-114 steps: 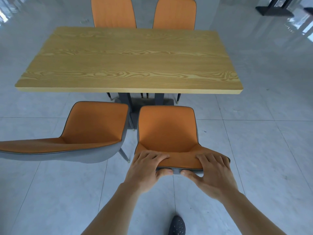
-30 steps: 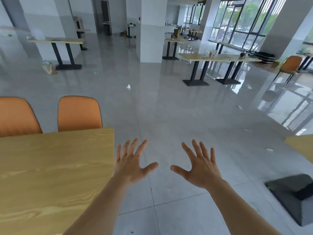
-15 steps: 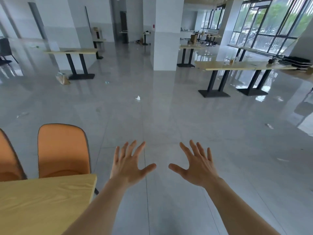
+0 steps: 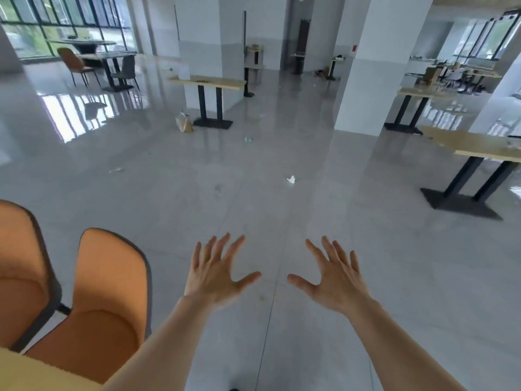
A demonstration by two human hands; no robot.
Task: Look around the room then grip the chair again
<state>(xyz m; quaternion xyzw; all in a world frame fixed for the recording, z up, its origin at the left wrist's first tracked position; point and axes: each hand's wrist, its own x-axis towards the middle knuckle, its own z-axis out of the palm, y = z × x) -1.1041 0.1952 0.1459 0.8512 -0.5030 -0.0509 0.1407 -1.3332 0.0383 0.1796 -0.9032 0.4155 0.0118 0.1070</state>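
Observation:
My left hand (image 4: pixel 215 275) and my right hand (image 4: pixel 335 280) are stretched out in front of me over the grey tiled floor, palms down, fingers spread wide. Neither hand holds or touches anything. Closest to my left hand is an orange chair (image 4: pixel 110 294) with a grey rim, just to its left. A second orange chair (image 4: pixel 19 272) stands beside that one at the left edge. A corner of a wooden table top (image 4: pixel 36 373) shows at the bottom left.
A wooden table on black legs (image 4: pixel 476 146) stands at the right. Another such table (image 4: pixel 208 81) is further back by a white pillar (image 4: pixel 375 63), with a bag (image 4: pixel 183 124) on the floor beside it. A scrap of white paper (image 4: pixel 291 179) lies on the floor ahead.
My hands let go of the orange chair back and now hang spread in the air. The view has swung left: the near table has slid almost out of sight and the chairs are closer.

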